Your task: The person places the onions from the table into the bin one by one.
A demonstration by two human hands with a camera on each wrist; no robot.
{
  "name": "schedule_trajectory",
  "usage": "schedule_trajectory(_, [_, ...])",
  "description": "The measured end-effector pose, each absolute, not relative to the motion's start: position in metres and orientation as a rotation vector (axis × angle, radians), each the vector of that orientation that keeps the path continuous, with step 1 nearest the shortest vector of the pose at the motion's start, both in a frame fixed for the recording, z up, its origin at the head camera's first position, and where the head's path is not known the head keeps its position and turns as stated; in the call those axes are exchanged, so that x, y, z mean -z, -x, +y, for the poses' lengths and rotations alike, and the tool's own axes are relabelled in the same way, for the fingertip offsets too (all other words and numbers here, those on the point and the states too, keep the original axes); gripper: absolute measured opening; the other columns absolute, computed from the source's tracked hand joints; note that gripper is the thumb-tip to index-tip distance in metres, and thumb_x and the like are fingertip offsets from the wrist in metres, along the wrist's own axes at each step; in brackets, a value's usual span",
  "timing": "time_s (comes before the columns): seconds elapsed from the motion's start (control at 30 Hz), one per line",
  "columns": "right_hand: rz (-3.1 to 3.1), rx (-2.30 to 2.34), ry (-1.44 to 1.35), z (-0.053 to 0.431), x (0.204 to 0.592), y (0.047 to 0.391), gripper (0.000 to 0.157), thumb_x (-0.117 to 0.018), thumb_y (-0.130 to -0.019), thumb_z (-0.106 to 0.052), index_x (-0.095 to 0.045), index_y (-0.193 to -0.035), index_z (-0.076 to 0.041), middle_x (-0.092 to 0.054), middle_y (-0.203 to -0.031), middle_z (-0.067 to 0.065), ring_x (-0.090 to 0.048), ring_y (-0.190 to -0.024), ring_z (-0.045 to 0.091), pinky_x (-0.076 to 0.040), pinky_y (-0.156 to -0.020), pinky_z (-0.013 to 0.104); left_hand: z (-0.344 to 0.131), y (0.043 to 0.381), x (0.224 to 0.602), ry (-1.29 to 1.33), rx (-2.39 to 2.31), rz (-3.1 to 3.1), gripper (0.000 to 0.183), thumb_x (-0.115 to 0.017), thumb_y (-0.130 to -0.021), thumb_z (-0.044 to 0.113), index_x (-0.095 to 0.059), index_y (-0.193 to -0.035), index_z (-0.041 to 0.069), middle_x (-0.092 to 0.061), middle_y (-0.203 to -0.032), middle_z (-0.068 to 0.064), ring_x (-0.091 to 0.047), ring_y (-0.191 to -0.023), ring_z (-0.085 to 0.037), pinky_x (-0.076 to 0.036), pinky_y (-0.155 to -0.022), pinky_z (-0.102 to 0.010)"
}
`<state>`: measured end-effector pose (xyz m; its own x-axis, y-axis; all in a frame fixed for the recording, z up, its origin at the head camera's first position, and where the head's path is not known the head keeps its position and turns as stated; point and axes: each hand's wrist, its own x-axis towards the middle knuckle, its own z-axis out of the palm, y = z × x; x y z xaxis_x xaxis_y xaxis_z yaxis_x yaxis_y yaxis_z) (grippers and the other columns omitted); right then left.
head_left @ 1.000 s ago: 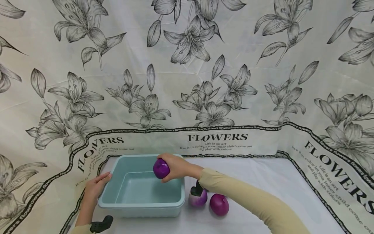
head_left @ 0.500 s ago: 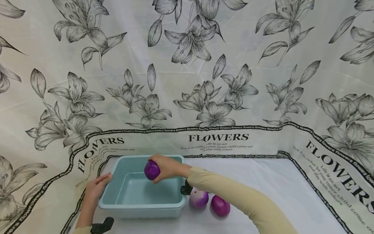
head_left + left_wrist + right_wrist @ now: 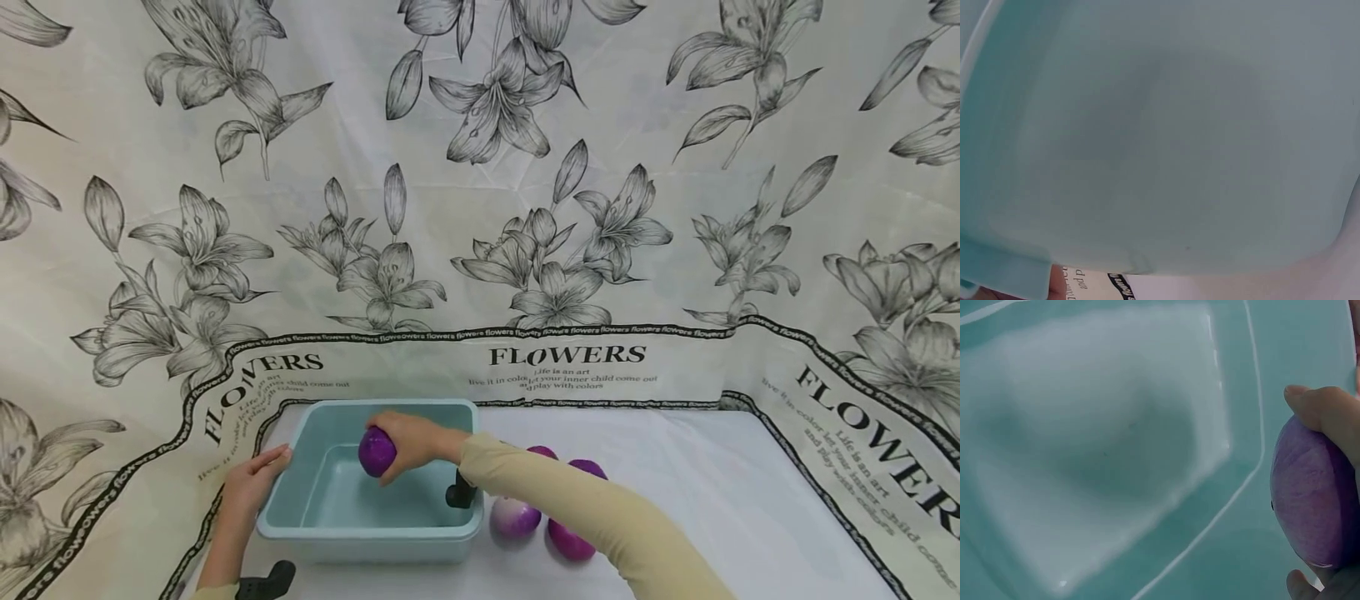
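Observation:
My right hand [image 3: 412, 446] holds a round purple onion [image 3: 377, 452] inside the outline of a light blue plastic basin [image 3: 367, 530]. In the right wrist view the thumb and fingers wrap the onion [image 3: 1313, 494], with the basin floor [image 3: 1104, 425] below. At the basin's left side, my left hand [image 3: 251, 487] grips the rim. The left wrist view is mostly filled by the basin's outer wall [image 3: 1179, 156]; a bit of finger [image 3: 1057, 284] shows behind the rim's lip.
Right of the basin lie several more onions: a pale purple one [image 3: 516, 518], a magenta one [image 3: 570, 542], and others partly behind my right sleeve [image 3: 570, 500]. A white cloth [image 3: 712, 500] covers the table. Flower-printed fabric [image 3: 480, 250] hangs behind and at the sides.
My right hand has carried the onion left and a little lower over the basin. More onions show behind the right sleeve. My left hand keeps its place on the rim.

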<state>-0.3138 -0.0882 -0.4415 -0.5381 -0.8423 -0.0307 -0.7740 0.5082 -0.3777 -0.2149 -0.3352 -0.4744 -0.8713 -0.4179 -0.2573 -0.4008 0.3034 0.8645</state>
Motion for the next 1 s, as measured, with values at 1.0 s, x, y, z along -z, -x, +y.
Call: schedule_trajectory(1.0, [2.397, 0.187, 1.219, -0.106, 0.494, 0.308, 0.081, -0.089, -0.066, -0.031, -0.048, -0.135, -0.020, -0.055, -0.119, -0.004, -0.056, -0.102, 0.005, -0.047, -0.086, 0.018, -0.337, 0.221, 0.482, -0.873, 1.646, -2.469, 0.069, -0.062, -0.088, 0.050, -0.050, -0.135, 0.001, -0.044, -0.143, -0.019, -0.031, -0.138, -0.045, -0.024, -0.110, -0.061])
